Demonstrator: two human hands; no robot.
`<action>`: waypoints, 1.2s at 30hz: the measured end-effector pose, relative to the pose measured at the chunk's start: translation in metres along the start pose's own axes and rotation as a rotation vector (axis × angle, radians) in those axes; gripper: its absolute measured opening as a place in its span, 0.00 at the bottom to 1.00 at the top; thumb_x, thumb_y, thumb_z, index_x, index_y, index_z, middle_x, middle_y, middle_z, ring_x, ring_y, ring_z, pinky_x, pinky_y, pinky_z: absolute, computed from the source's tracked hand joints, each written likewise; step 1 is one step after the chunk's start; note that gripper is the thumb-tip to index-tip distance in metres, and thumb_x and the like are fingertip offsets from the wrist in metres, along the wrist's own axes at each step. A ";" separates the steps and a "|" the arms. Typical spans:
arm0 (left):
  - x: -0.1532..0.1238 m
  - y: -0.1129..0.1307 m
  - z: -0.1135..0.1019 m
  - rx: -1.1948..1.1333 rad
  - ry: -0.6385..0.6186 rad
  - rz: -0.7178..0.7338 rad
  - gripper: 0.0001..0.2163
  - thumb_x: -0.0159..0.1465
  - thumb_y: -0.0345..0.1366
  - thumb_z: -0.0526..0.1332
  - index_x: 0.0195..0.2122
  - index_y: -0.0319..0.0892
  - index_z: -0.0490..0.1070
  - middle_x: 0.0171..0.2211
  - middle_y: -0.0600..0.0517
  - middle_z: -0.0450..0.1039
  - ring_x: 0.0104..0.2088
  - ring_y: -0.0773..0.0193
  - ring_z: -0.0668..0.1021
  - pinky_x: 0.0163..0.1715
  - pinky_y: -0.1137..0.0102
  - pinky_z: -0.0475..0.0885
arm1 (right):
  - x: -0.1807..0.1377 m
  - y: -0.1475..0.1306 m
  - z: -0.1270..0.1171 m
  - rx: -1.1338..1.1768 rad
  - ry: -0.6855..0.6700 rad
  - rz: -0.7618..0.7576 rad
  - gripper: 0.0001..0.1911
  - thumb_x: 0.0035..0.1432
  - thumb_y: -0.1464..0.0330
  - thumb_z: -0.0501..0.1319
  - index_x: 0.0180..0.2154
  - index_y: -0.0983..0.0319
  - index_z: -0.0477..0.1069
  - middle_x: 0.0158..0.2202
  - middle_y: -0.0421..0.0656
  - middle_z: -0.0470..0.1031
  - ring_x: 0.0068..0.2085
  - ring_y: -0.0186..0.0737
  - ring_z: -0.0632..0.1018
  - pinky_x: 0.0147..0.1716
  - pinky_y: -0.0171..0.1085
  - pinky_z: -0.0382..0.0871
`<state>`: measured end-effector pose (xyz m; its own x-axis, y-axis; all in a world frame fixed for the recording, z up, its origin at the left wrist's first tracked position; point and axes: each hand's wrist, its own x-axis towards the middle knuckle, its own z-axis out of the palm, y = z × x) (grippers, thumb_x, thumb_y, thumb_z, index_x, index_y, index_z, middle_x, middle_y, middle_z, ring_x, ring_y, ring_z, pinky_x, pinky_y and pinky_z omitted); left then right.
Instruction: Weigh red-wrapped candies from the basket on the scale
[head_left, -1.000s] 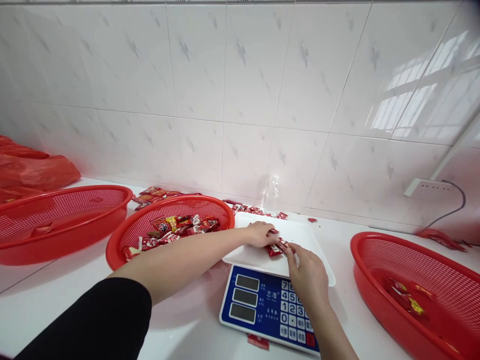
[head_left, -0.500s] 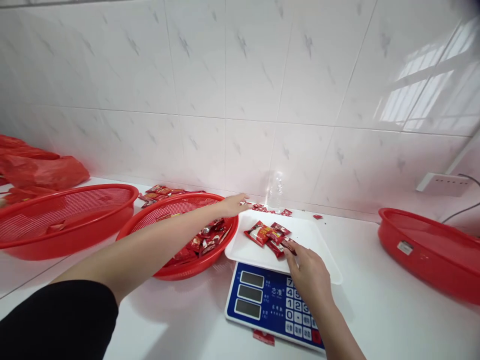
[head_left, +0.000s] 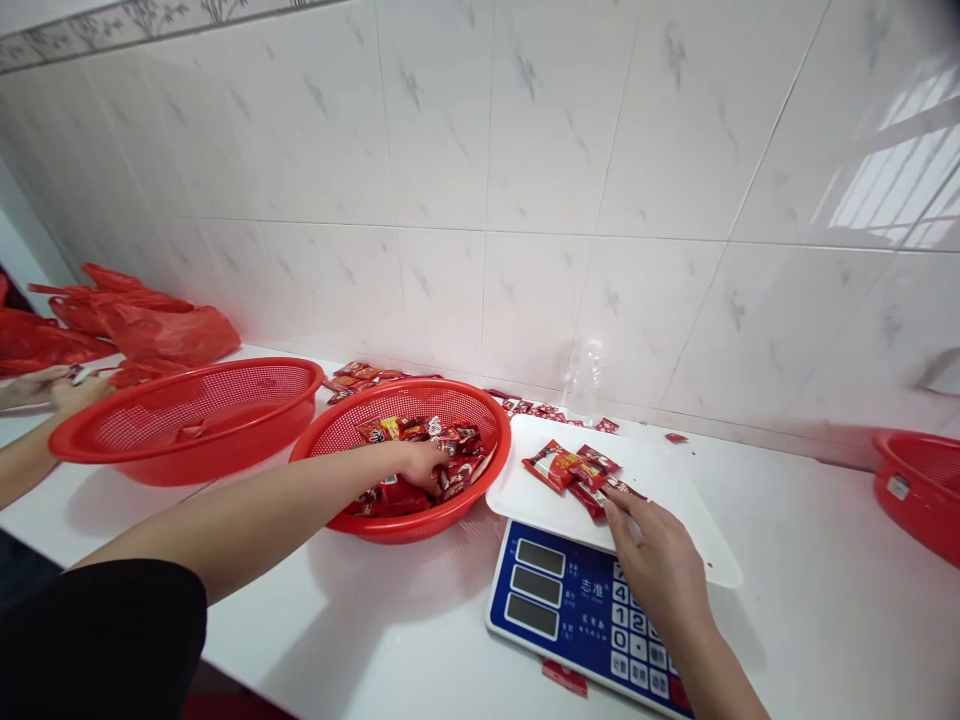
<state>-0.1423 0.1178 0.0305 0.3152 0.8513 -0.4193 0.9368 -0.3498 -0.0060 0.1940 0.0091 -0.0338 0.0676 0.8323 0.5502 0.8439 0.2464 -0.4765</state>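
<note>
My left hand [head_left: 424,466] is down in a red plastic mesh basket [head_left: 495,420], among many small red snack packets [head_left: 401,495]. Its fingertips are hidden there, so their grip cannot be seen. Over the white tray [head_left: 694,520] of a digital scale, my right hand [head_left: 656,545] has its fingers closed at the edge of a dark red packet [head_left: 621,487]. That packet lies against a small pile with a larger red and white packet [head_left: 551,465]. The blue scale panel [head_left: 589,610] has a keypad, partly covered by my right wrist.
A second red basket [head_left: 225,455] stands at left, beside red plastic bags [head_left: 172,330] and another person's hands [head_left: 75,390]. Loose packets [head_left: 360,375] lie along the wall near a clear bottle [head_left: 589,370]. A third red basket [head_left: 919,500] is at far right.
My left hand has moved from above the basket's right rim down into the packets. My right hand stays at the pile. The view has turned left, bringing another person's hands into sight.
</note>
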 end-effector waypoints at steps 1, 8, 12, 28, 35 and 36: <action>0.001 0.000 0.001 0.007 -0.006 0.001 0.27 0.48 0.45 0.63 0.49 0.42 0.71 0.48 0.41 0.70 0.43 0.47 0.74 0.39 0.62 0.70 | 0.000 0.000 0.000 0.003 0.003 -0.008 0.18 0.62 0.58 0.50 0.46 0.57 0.72 0.43 0.44 0.78 0.46 0.49 0.74 0.45 0.48 0.67; 0.007 0.001 0.004 0.034 -0.007 0.004 0.33 0.46 0.39 0.65 0.56 0.47 0.65 0.55 0.42 0.63 0.45 0.46 0.73 0.40 0.61 0.70 | 0.000 -0.001 0.000 0.016 -0.012 0.033 0.18 0.62 0.57 0.50 0.45 0.57 0.72 0.42 0.44 0.77 0.46 0.50 0.73 0.44 0.49 0.68; 0.007 0.004 0.006 0.045 0.027 0.069 0.21 0.52 0.36 0.61 0.49 0.48 0.72 0.54 0.45 0.65 0.44 0.52 0.73 0.41 0.65 0.68 | 0.000 -0.001 0.001 0.021 0.003 0.021 0.19 0.62 0.56 0.50 0.45 0.58 0.73 0.41 0.45 0.78 0.44 0.50 0.74 0.43 0.49 0.68; -0.004 -0.018 -0.026 -0.025 0.176 0.027 0.12 0.61 0.39 0.51 0.26 0.39 0.68 0.26 0.48 0.70 0.25 0.63 0.67 0.25 0.71 0.59 | -0.001 0.000 -0.001 -0.034 0.034 -0.053 0.20 0.63 0.57 0.50 0.45 0.61 0.74 0.44 0.46 0.77 0.45 0.50 0.75 0.44 0.48 0.68; -0.003 -0.013 -0.030 -0.140 0.220 0.082 0.14 0.61 0.44 0.52 0.24 0.40 0.66 0.23 0.52 0.66 0.25 0.65 0.67 0.24 0.71 0.58 | 0.000 0.000 -0.001 -0.048 0.052 -0.069 0.20 0.62 0.58 0.50 0.45 0.61 0.74 0.43 0.46 0.78 0.44 0.50 0.76 0.43 0.49 0.69; -0.004 -0.012 -0.031 -0.147 0.235 0.083 0.14 0.61 0.44 0.52 0.25 0.40 0.66 0.23 0.52 0.67 0.25 0.65 0.68 0.25 0.71 0.58 | 0.000 0.000 -0.001 -0.052 0.056 -0.067 0.20 0.62 0.58 0.50 0.45 0.61 0.74 0.43 0.46 0.78 0.44 0.51 0.75 0.43 0.49 0.69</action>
<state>-0.1500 0.1301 0.0604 0.4023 0.8954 -0.1910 0.9128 -0.3763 0.1587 0.1947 0.0086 -0.0336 0.0379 0.7855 0.6176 0.8742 0.2734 -0.4014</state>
